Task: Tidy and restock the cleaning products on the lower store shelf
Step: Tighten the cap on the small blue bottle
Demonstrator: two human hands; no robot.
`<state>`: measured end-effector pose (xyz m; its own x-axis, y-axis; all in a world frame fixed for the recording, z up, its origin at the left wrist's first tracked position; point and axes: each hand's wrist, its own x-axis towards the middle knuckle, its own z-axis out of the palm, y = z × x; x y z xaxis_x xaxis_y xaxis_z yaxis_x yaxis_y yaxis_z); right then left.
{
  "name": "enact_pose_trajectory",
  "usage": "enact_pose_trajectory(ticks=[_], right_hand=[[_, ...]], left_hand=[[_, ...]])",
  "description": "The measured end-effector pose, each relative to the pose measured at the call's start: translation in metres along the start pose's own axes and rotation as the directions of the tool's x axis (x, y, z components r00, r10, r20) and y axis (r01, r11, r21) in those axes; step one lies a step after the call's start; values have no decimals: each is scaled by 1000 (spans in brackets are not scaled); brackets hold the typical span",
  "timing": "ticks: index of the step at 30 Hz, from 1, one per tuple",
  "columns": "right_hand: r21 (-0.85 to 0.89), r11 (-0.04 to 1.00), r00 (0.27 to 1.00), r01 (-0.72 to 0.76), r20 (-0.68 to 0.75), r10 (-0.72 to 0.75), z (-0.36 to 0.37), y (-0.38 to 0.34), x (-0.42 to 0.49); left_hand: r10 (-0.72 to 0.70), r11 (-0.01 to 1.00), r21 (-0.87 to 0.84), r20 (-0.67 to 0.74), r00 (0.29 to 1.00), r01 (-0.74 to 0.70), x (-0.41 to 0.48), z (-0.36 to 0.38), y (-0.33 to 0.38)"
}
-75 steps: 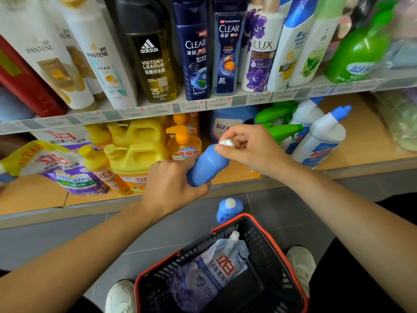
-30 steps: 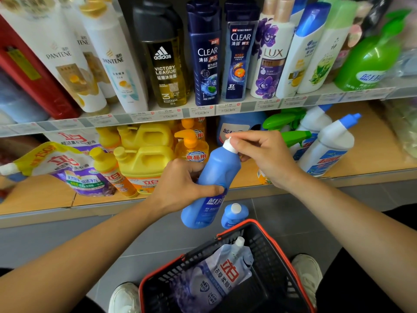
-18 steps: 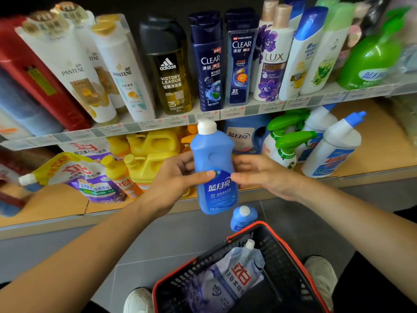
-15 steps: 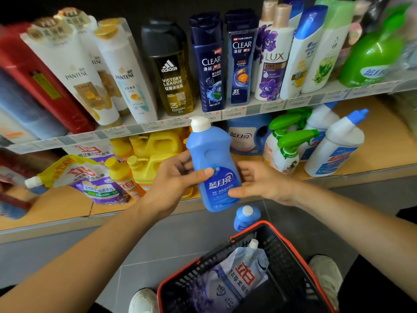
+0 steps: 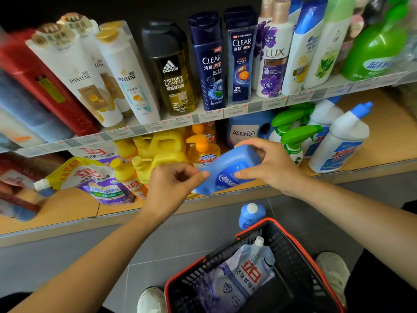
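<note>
Blue bottle [image 5: 228, 170] tipped sideways over the lower shelf [image 5: 372, 141] front edge, right hand [image 5: 270, 166] fingers wrapped round its body, left hand [image 5: 171, 188] thumb and curled fingers pinching its neck end, basket [image 5: 300, 274] below the shelf.

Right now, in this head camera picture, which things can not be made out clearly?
All in the head view:
The blue bottle: its cap is hidden behind the left hand; the right hand grips its base.
The price tags: too small to read.
The green bottle: its label is blurred.
The floor bottle: its lower part is behind the basket.
</note>
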<state>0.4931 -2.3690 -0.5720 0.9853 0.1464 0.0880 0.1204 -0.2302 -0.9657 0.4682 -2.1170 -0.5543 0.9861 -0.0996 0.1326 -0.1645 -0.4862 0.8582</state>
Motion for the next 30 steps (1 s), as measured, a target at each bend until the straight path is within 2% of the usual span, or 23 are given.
enact_pose_trajectory(ticks=[3,5,8,10,13,16,20,25,30], right_hand=[[-130,991,997,11,72,-2,4,-2,-5],[-157,987,994,20,105,-4,7,-3,-8],[-99,993,991,66,122,-53,10,-9,-11],[-25,996,989,84,121,-81,12,-14,-12],[-11,992,987,128,101,-126,13,-20,-14],[-130,969,976,208,86,-198,16,-21,-17],[-328,868,928,374,119,-354,20,-16,-24],[-321,807,868,496,168,-467,21,-13,-24],[-431,689,768,582,16,-640,21,-9,-23]], left_hand=[[36,999,21,84,996,-38,0,2,2],[46,996,74,173,984,-59,0,5,0],[50,994,79,336,940,-82,-2,14,-5],[54,997,26,376,925,-69,-4,20,-9],[76,996,-65,355,932,-56,-2,23,-12],[90,991,-121,320,943,-54,0,23,-12],[102,993,-77,260,960,-85,1,22,-15],[103,994,-50,225,969,-94,2,21,-14],[130,991,-37,212,969,-125,4,18,-16]])
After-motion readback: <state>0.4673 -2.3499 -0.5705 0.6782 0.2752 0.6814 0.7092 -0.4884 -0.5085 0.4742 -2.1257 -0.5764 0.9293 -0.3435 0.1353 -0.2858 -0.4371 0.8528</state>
